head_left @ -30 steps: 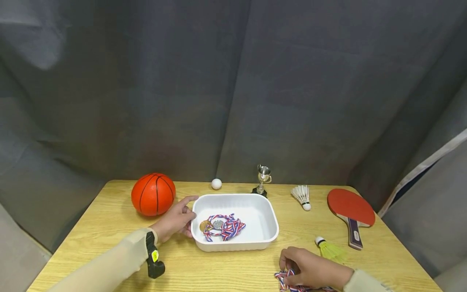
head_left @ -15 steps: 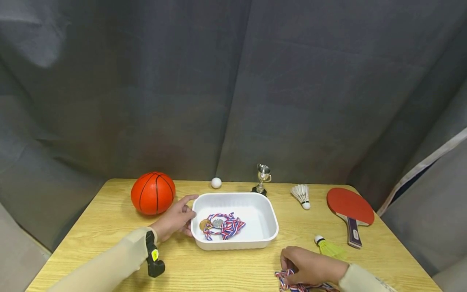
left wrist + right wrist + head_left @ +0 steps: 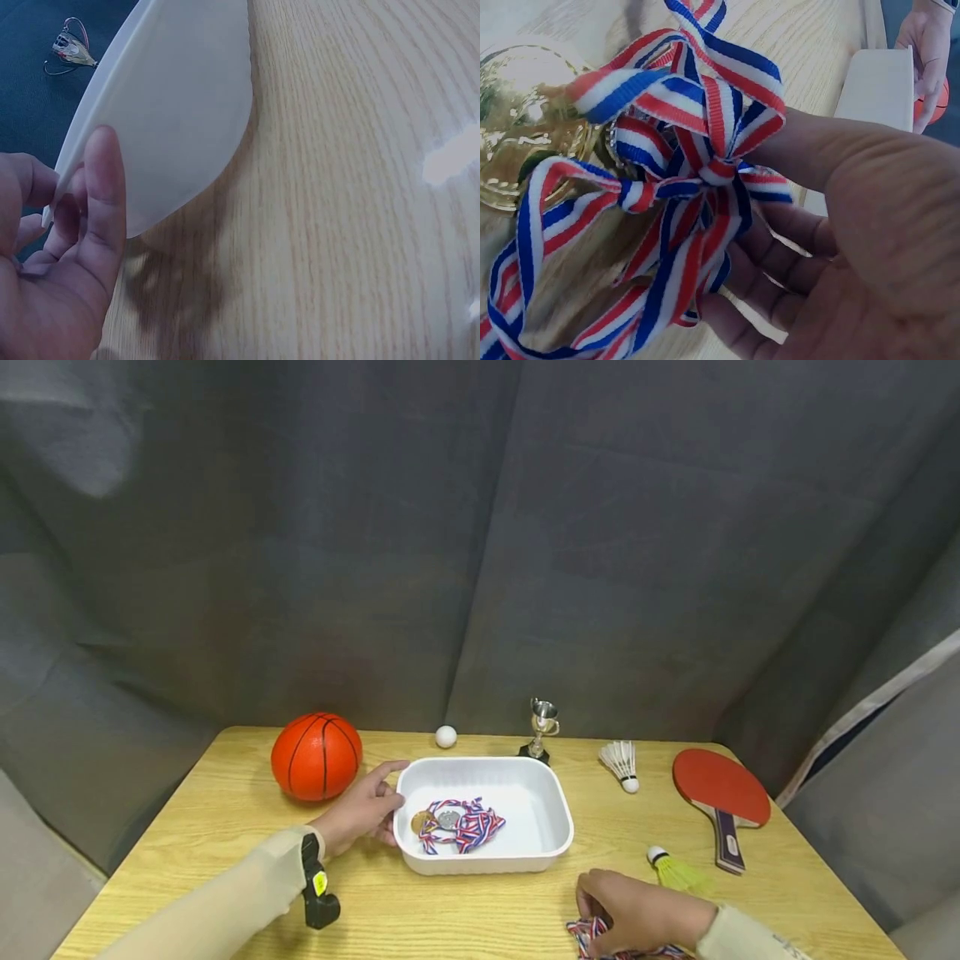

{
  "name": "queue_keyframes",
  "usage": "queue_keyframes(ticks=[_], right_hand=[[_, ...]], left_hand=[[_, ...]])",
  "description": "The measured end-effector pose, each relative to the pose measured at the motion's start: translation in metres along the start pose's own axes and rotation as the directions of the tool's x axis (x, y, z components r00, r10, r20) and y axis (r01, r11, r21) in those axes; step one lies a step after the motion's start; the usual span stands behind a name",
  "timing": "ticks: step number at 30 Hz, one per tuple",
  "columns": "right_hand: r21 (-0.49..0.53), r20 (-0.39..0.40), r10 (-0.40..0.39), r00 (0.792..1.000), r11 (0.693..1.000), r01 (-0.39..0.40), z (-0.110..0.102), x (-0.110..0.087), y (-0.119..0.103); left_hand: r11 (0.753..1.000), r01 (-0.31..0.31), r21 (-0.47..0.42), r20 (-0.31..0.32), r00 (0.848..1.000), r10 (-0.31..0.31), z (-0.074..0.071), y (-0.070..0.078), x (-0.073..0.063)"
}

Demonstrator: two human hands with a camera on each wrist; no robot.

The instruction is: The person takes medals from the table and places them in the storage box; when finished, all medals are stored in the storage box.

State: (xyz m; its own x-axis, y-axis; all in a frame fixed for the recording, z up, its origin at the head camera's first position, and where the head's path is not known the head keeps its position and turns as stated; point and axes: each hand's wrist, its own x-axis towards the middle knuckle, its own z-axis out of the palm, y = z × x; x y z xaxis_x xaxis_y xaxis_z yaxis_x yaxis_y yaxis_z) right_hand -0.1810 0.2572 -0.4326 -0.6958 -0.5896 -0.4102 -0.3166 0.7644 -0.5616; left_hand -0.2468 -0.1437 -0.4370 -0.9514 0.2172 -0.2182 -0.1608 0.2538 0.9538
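My left hand [image 3: 363, 810] holds the left end of a white plastic tray [image 3: 555, 852]; in the left wrist view the thumb lies along one side of the wall [image 3: 180, 112] and the fingers are at its rim. Inside the tray lie a gold medal [image 3: 422, 823] and a silver medal [image 3: 448, 820] with striped ribbons [image 3: 480, 828]. At the front right, my right hand [image 3: 637, 906] grips a bunch of red, white and blue medal ribbons [image 3: 720, 172] with curled fingers. A shiny gold medal [image 3: 532, 127] lies beside them in the right wrist view. Other medals there are mostly covered.
An orange basketball [image 3: 317, 758] sits left of the tray. Behind the tray are a white ball [image 3: 446, 737] and a small trophy cup [image 3: 543, 727]. To the right lie a white shuttlecock [image 3: 621, 765], a yellow shuttlecock [image 3: 678, 870] and a red table tennis paddle [image 3: 722, 785].
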Motion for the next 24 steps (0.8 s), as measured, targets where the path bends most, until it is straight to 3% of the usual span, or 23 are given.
queue_keyframes(ticks=[6, 15, 24], right_hand=[[0.034, -0.033, -0.03, 0.999, 0.999, 0.031, -0.002, -0.002, 0.0], [0.206, -0.045, -0.109, 0.993, 0.972, 0.116, -0.012, -0.007, 0.01], [0.433, -0.127, -0.179, 0.976, 0.875, 0.217, -0.026, -0.011, 0.006]], left_hand=[[1.0, -0.003, 0.007, 0.013, 1.0, 0.003, 0.0, 0.001, -0.001], [1.0, 0.003, 0.006, 0.005, 1.0, -0.003, 0.002, 0.001, 0.0], [1.0, 0.003, 0.001, 0.013, 1.0, -0.003, 0.001, 0.001, -0.001]])
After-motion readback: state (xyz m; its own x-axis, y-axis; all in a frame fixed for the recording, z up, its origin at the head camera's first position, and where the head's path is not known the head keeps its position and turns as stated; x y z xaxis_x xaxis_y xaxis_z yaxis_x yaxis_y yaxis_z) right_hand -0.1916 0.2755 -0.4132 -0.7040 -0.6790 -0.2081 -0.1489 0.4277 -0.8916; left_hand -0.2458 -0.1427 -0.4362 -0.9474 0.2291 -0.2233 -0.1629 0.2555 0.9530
